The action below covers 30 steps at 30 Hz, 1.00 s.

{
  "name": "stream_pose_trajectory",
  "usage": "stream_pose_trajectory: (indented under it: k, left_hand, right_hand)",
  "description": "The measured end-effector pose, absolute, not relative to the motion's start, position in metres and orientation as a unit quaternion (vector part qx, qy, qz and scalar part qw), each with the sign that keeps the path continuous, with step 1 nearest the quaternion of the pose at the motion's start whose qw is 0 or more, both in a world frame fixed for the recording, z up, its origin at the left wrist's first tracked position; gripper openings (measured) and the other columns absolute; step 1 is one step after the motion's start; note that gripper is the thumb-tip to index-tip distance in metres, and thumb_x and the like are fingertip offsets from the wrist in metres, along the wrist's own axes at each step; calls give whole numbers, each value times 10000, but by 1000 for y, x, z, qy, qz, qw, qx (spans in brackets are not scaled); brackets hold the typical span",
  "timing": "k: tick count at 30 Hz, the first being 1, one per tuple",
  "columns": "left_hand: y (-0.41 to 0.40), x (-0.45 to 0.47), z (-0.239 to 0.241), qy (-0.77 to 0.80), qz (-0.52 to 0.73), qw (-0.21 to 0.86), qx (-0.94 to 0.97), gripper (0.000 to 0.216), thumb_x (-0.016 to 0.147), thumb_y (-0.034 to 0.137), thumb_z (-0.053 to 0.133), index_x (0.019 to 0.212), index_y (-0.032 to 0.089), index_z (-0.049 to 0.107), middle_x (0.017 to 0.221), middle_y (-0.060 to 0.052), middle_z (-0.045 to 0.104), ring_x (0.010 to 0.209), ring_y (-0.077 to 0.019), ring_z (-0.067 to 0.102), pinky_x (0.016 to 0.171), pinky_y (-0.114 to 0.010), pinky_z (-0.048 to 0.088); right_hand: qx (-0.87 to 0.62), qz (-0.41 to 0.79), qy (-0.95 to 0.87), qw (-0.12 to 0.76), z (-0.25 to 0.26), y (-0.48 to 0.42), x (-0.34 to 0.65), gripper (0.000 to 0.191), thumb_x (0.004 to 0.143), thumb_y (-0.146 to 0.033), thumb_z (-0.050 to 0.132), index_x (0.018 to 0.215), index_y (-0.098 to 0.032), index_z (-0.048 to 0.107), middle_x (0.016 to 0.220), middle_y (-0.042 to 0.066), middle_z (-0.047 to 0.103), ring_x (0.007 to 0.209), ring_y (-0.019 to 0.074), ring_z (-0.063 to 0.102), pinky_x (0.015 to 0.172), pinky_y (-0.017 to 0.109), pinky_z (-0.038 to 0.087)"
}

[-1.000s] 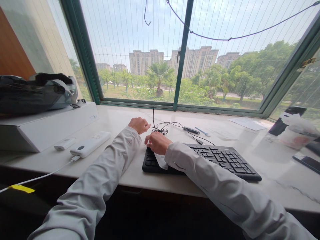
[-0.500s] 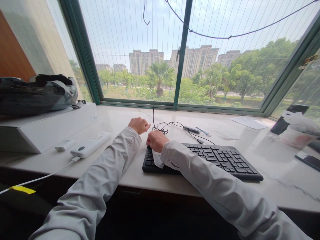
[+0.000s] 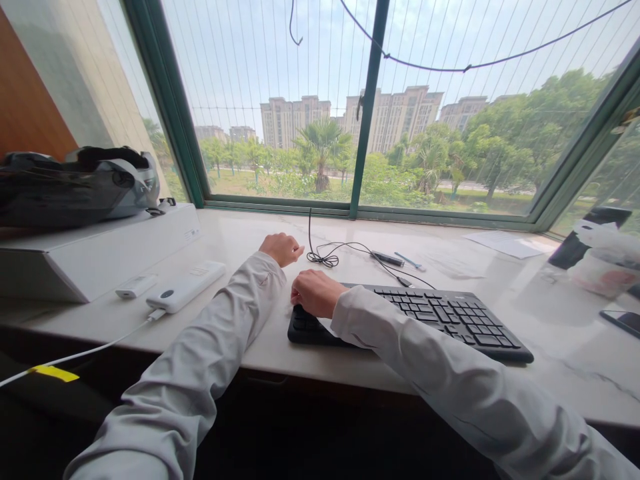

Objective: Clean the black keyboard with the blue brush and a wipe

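One right hand (image 3: 317,293), fingers curled over a thin white sheet (image 3: 326,325), apparently wipes the left end of the black plastic keyboard (image 3: 450,321) on the white worktop (image 3: 565,333), curled left hand (image 3: 283,249) beyond, both grips unclear; next, press lightly.

I see a worktop (image 3: 565,327) of smooth, glossy, marble-like stone. The keyboard (image 3: 453,320) is black plastic, mostly matt; the white wipe (image 3: 325,324) could be paper or cloth, I cannot tell. Both sleeves (image 3: 185,373) are wrinkled matt cloth, the power bank (image 3: 186,287) smooth white plastic, the bag (image 3: 607,270) thin, crinkled, translucent plastic.
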<state>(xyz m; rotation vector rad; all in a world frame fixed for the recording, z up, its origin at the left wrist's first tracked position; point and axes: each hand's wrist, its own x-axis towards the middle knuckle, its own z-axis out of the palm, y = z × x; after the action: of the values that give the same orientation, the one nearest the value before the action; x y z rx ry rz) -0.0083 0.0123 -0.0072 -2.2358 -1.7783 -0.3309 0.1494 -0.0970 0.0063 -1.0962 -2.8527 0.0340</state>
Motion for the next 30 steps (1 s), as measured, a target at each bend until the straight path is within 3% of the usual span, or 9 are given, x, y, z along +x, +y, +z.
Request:
stream_pose_trajectory:
  k: [13,18,24,30]
  left_hand:
    - [10,-7,-5,-622,-112,120,-766,499,849,543,404,696,248,777,740,-96,719,791,-254,662,751,-347,445]
    - [9,-7,-5,-617,-113,113,-771,500,863,532,407,692,238,774,738,-97,711,759,-244,645,732,-346,424]
    - [8,-8,-5,-609,-119,111,-776,508,881,529,415,704,217,774,752,-110,704,746,-233,619,718,-354,394]
    - [10,-8,-6,-612,-118,105,-775,503,877,533,420,701,225,776,752,-112,705,759,-242,622,728,-362,399]
  right_hand:
    - [-288,-9,-956,56,0,-151,164,228,923,-209,534,810,-136,719,804,90,671,757,185,586,665,323,303]
    - [-282,-7,-955,94,-12,-159,176,201,939,-187,519,824,-140,677,807,71,627,780,179,558,726,325,324]
    - [-278,-41,-948,152,-27,-161,182,257,984,-345,499,904,-141,632,873,63,631,752,168,559,797,332,393]
    - [-261,-119,-941,182,-41,-172,185,203,1001,-238,446,967,-160,630,880,59,622,835,187,549,862,345,403]
